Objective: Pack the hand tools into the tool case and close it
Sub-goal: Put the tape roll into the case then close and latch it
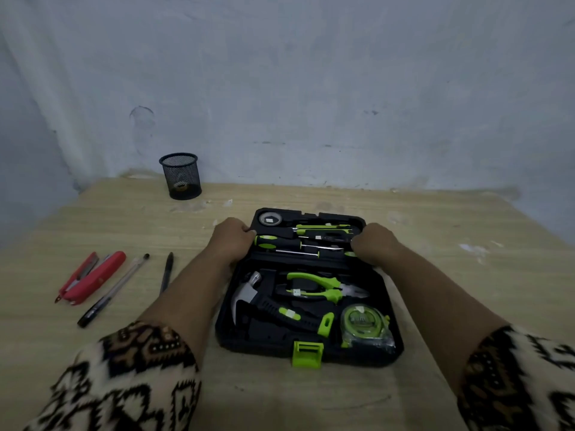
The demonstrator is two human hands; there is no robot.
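Observation:
A black tool case (385, 293) lies open and flat on the wooden table, green latch (307, 354) toward me. Its near half holds a hammer (249, 293), green-handled pliers (323, 287) and a green tape measure (364, 323). The far half, the lid (314, 216), holds screwdrivers (280, 241) and a utility knife (323, 228). My left hand (231, 239) grips the lid's left edge. On the lid's right edge my right hand (375, 244) is closed the same way.
A black mesh pen cup (180, 175) stands at the back left near the wall. Left of the case lie a red stapler (93, 276), a clear pen (113, 289) and a black pen (166, 272). Patterned sleeves cover my forearms.

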